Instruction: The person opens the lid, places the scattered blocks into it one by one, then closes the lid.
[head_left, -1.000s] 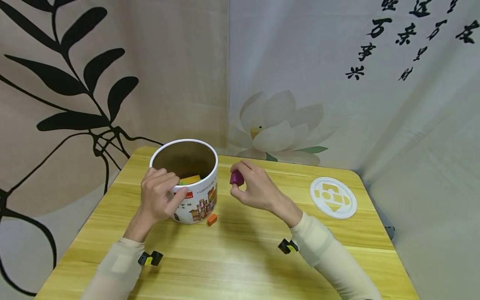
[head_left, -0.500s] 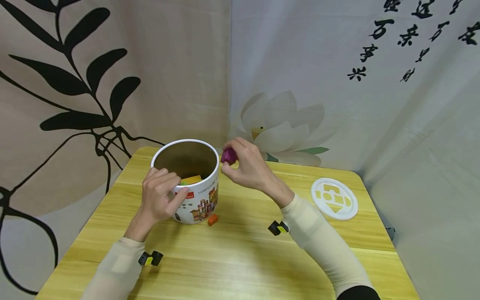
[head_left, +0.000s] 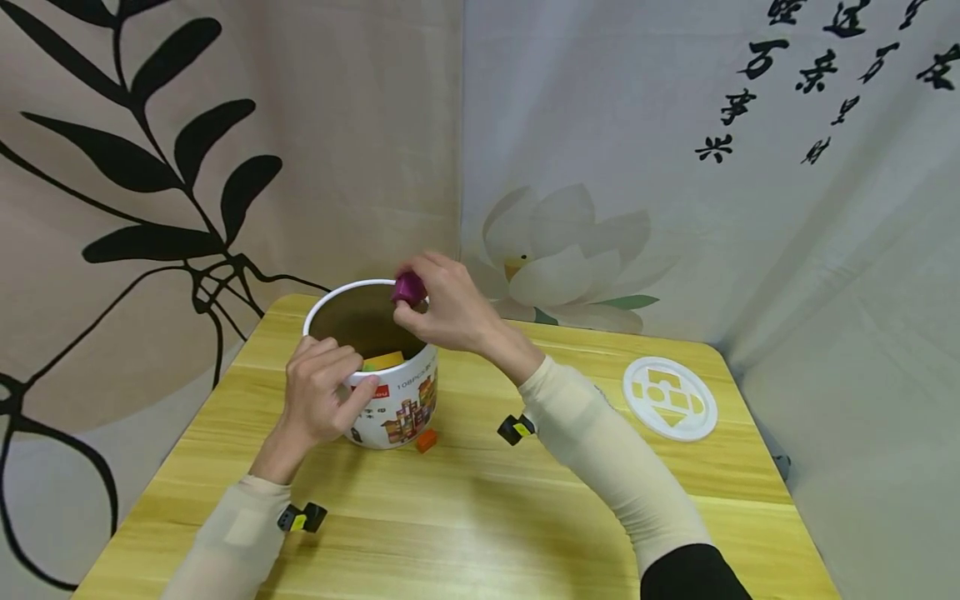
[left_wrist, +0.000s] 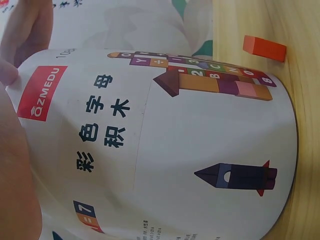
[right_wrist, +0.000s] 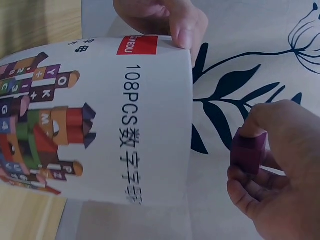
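Observation:
A white printed bucket (head_left: 401, 400) stands upright on the table, with yellow and green blocks (head_left: 383, 361) visible inside it. My left hand (head_left: 321, 392) grips the bucket's near rim, thumb outside and fingers over the edge. A purple block (head_left: 409, 288) is pinched between thumb and fingers of my right hand (head_left: 453, 304), above the bucket's right rim. The right wrist view shows that purple block (right_wrist: 248, 151) apart from the bucket wall (right_wrist: 165, 125). Close to the bucket's base lies a small orange block (head_left: 427, 440). The bucket's lower inside is hidden.
A round white lid (head_left: 670, 398) with cut-out shapes lies flat on the right of the wooden table (head_left: 465, 517). Behind the table hangs a printed cloth (head_left: 360, 150) with leaves, a flower and writing.
My right hand has carried the purple block leftward and up, from beside the bucket to above its right rim. The left hand has kept its grip on the rim.

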